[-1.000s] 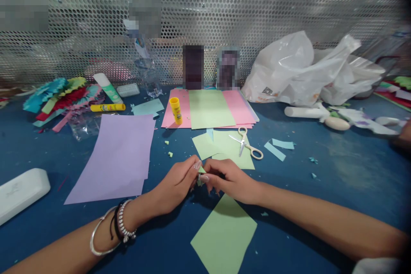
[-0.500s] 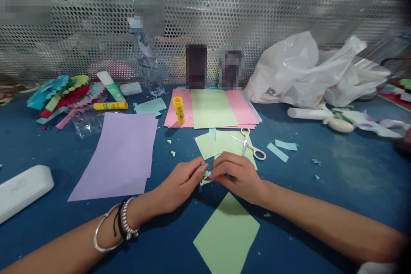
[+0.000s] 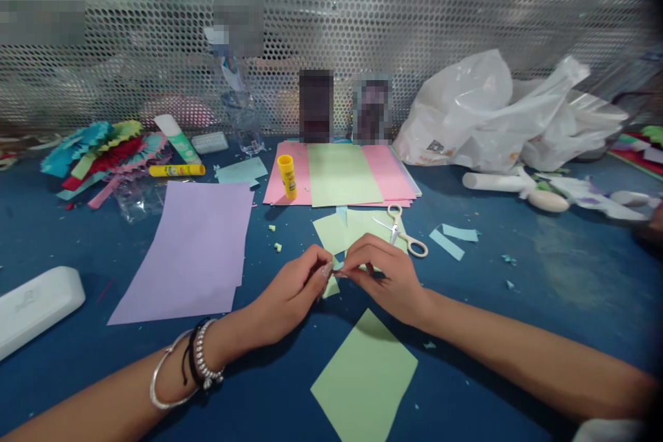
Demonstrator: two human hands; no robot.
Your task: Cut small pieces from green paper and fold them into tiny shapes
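Observation:
My left hand (image 3: 293, 297) and my right hand (image 3: 386, 280) meet at the middle of the blue table, fingertips pinched on a small light-blue paper piece (image 3: 338, 265). A bit of pale green paper (image 3: 330, 287) shows just below the fingers of my left hand. Nearer to me lies a green paper sheet (image 3: 367, 376), turned like a diamond. Behind my right hand, open scissors (image 3: 396, 229) with cream handles rest on green paper pieces (image 3: 330, 233). The fingers partly hide the small piece.
Purple sheets (image 3: 191, 248) lie at left, near a white case (image 3: 41, 311). An upright yellow glue stick (image 3: 287, 177) stands on pink paper (image 3: 290, 152). Blue strips (image 3: 448, 244), a white plastic bag (image 3: 466, 117) and a white tube (image 3: 492, 182) are at right. Paper rosettes (image 3: 111, 152) sit back left.
Both hands have shifted slightly away from me, and the fingertips have moved on the small paper. More of the green bit below my left fingers shows.

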